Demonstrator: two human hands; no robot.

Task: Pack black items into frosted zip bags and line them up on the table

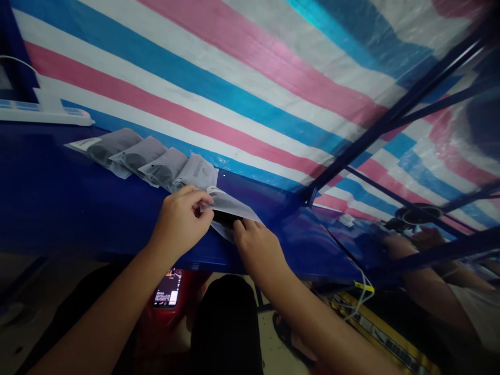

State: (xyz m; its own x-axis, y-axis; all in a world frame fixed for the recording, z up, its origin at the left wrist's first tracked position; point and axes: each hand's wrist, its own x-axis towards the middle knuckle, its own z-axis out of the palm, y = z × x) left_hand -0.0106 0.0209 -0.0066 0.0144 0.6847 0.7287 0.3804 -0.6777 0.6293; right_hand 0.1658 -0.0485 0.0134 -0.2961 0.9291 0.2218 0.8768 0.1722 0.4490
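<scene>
pouch between the hands (230, 208): frosted grey-white, a black item showing through
row of pouches left of the left hand (144, 156): translucent grey, dark round shapes inside, grey lettering on the nearest
table under the hands (58, 198): deep glossy blue
tarp beyond the hands (242, 67): pink, white and blue stripes
power strip far left of the hands (47, 112): white
phone below the left hand (169, 289): lit screen, red surround

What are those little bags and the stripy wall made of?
The pouch between the left hand and right hand looks like thin frosted plastic: dark contents show through. The striped sheet seems woven plastic tarp, slightly shiny.
</scene>
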